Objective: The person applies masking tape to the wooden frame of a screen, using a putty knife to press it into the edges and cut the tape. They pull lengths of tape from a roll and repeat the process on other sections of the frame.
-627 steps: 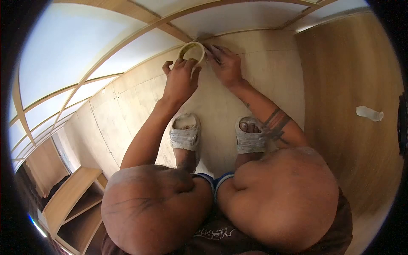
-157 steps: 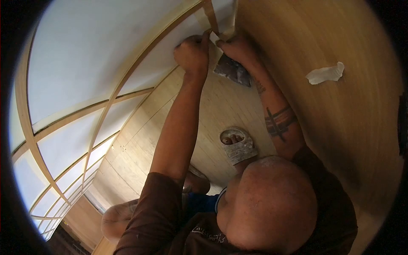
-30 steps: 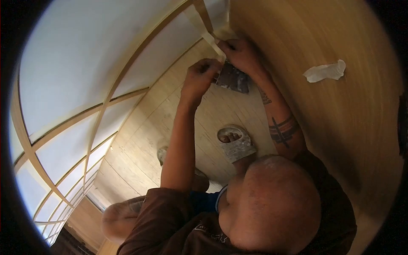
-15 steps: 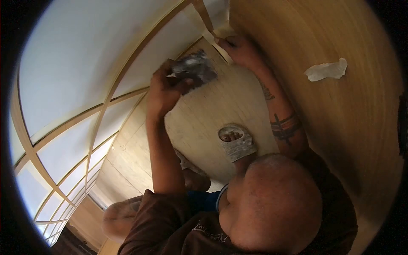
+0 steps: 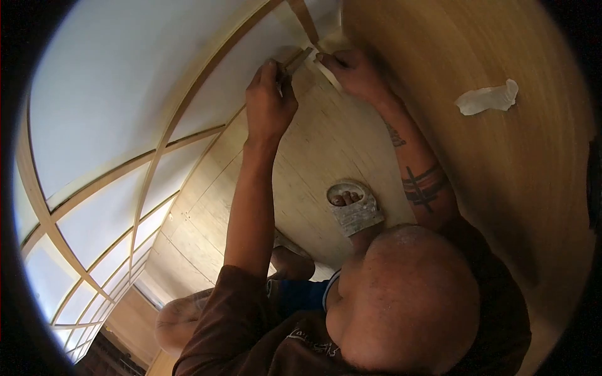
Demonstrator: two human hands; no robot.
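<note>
The pale strip (image 5: 328,76) is at the far corner, low down by the white wall (image 5: 235,84). The right hand (image 5: 356,76) pinches it in its fingers. The left hand (image 5: 269,106), to the left, holds a flat tool (image 5: 298,61) (it looks very thin from here). A white scrap (image 5: 487,98) is on the brown board (image 5: 501,163) to the right. A dusty sandal (image 5: 357,217) is nearer, on the floor (image 5: 307,150).

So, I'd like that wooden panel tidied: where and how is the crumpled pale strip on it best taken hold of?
I'd pinch the crumpled pale strip by its flared end, fingertips coming from the picture's right. That end spreads out and its edge looks slightly curled off the wooden panel. Whether the rest is stuck down, I can't tell.
</note>
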